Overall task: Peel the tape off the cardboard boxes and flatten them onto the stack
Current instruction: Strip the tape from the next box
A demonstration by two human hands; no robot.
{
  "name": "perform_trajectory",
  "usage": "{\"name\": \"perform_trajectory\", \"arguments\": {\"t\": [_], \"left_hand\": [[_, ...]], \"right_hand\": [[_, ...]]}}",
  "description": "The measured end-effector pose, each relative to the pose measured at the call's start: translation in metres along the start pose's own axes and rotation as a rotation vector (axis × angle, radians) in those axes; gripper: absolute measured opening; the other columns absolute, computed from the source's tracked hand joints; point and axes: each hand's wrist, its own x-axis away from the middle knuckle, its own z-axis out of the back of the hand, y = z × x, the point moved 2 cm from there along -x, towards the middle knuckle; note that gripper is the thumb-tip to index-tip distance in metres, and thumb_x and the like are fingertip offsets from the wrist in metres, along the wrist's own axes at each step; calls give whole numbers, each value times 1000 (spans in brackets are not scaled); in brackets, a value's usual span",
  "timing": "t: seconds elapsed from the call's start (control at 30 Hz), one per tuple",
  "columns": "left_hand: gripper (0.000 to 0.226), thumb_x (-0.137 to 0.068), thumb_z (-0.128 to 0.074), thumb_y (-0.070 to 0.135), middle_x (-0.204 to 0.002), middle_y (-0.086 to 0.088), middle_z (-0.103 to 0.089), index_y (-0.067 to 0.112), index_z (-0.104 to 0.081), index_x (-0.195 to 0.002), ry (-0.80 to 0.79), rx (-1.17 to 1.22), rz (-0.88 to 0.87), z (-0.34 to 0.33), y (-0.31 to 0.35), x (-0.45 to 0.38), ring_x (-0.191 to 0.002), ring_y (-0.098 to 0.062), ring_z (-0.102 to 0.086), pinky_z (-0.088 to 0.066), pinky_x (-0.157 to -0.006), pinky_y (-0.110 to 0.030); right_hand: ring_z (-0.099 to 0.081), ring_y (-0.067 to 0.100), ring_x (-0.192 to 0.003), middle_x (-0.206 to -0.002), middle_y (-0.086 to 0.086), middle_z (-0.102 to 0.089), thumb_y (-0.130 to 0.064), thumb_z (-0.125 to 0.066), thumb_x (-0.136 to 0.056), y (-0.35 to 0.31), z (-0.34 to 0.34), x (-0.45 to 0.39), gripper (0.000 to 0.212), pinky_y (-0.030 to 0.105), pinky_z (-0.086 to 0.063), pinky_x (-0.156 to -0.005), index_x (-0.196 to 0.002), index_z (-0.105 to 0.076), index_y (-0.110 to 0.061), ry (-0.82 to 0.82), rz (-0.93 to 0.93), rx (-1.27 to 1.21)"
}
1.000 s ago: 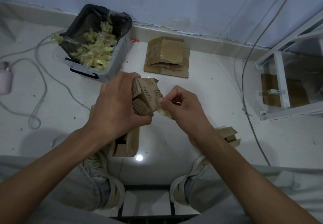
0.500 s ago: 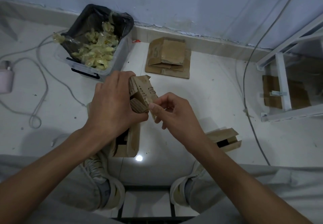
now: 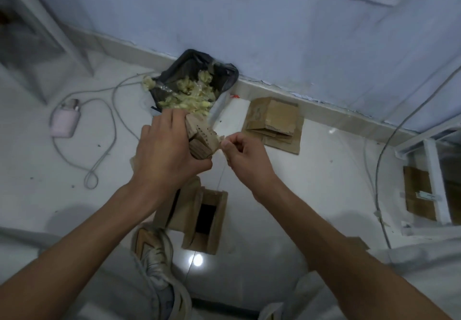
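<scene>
My left hand (image 3: 164,152) grips a small brown cardboard box (image 3: 203,137) held up in front of me. My right hand (image 3: 245,155) is just to the right of it, thumb and fingers pinched on a strip of clear tape (image 3: 222,142) that stretches off the box's right corner. The stack of flattened boxes (image 3: 274,122) lies on the white floor by the wall, beyond my right hand. An open-ended box (image 3: 208,220) lies on the floor below my hands, partly hidden by my left forearm.
A bin with a black liner (image 3: 197,85) full of crumpled tape stands against the wall behind the held box. A pink device (image 3: 65,120) with white cables lies left. A white frame (image 3: 434,182) with cardboard stands right. My shoe (image 3: 156,257) is below.
The camera tilted up and shifted right, so the scene sits lower and more central. My hands rose toward the bin and my right hand pulled a little away to the right, drawing tape out.
</scene>
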Motion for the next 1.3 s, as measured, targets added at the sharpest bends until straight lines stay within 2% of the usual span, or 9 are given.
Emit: {"name": "perform_trajectory", "arguments": {"t": [0.17, 0.37, 0.53, 0.67, 0.8, 0.93, 1.03, 1.17, 1.3], "left_hand": [[93, -54, -87, 53, -112, -10, -54, 11, -50, -129, 72, -39, 99, 6, -49, -8, -97, -33, -53, -37, -78, -42], [89, -56, -83, 60, -111, -1, -52, 19, -48, -128, 47, 15, 233, -4, -90, -10, -96, -25, -52, -38, -80, -39], [88, -59, -77, 70, -108, 5, -49, 24, -46, -127, 17, 59, 322, -17, -109, -13, -94, -18, -50, -40, -81, -35], [80, -62, -72, 79, -104, 9, -47, 31, -43, -119, -6, 98, 389, -22, -123, -9, -88, -13, -48, -48, -81, -38], [77, -62, -71, 80, -103, 11, -47, 33, -42, -116, -30, 132, 425, -30, -125, -7, -88, -13, -49, -49, -80, -38], [78, -63, -69, 81, -104, 11, -48, 33, -40, -118, -74, 143, 431, -39, -124, -5, -88, -13, -51, -51, -79, -38], [77, -64, -67, 81, -105, 9, -49, 32, -40, -118, -105, 137, 432, -41, -120, -4, -89, -15, -50, -50, -80, -38], [84, -64, -62, 84, -108, 6, -50, 27, -42, -122, -145, 182, 405, -38, -95, -15, -94, -18, -53, -51, -82, -40], [99, -60, -63, 88, -120, 0, -54, 21, -42, -129, -178, 248, 357, -41, -58, -25, -108, -23, -57, -53, -87, -42]], "right_hand": [[-49, 12, -57, -65, -1, -58, -20, -58, -103, 10, 0, -50, 23, 28, -42, -57, -84, -64, -10, 118, -107, -140], [-48, 11, -51, -58, 1, -57, -22, -64, -104, 19, -26, -99, 19, 25, -41, -53, -90, -64, -9, 72, -171, -166], [-53, 15, -59, -69, 5, -63, -10, -55, -100, 18, -76, -149, 10, 27, -40, -52, -101, -65, -9, 49, -225, -72], [-56, 16, -61, -74, 7, -65, -14, -59, -91, 24, -110, -189, 28, 27, -42, -51, -114, -62, 2, 50, -255, -16], [-60, 17, -63, -88, 11, -69, -7, -56, -101, 19, -118, -212, 25, 25, -46, -50, -126, -51, -11, 39, -261, -69], [-70, 22, -74, -107, 16, -71, 5, -55, -101, 19, -117, -211, 46, 26, -56, -54, -135, -49, -26, -73, -263, -97], [-71, 25, -76, -105, 17, -73, 6, -53, -101, 22, -111, -197, 43, 31, -61, -61, -134, -52, -21, -105, -287, -136], [-70, 23, -72, -93, 12, -72, -18, -49, -109, 15, -79, -151, 17, 30, -53, -57, -121, -61, -14, -92, -227, -60], [-65, 20, -66, -86, 10, -66, -30, -49, -108, 17, -27, -78, 24, 32, -46, -55, -110, -63, -12, -73, -151, 37]]}}
